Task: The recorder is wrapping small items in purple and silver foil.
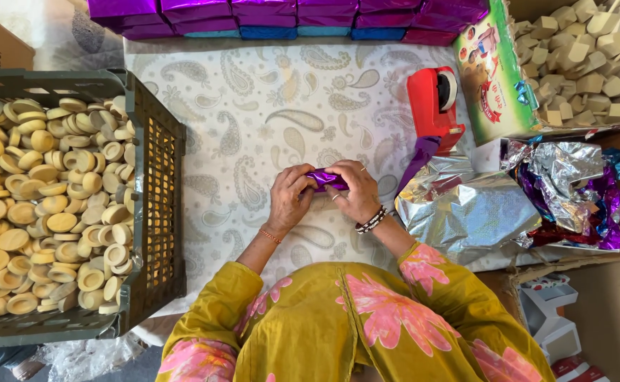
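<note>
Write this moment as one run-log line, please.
left hand: holds small purple foil-wrapped piece | right hand: holds same piece | crate of round tan discs: left | red tape dispenser: right

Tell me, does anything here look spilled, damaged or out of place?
Nothing looks spilled or damaged. The crumpled silver and purple foil sheets lie in a loose heap at the right. Both hands, left hand and right hand, hold a small purple foil-wrapped piece.

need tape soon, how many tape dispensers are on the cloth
1: a red tape dispenser near the cloth's far right edge, beyond the right hand, beside the printed box. Others could be hidden under the foil sheets.
</note>
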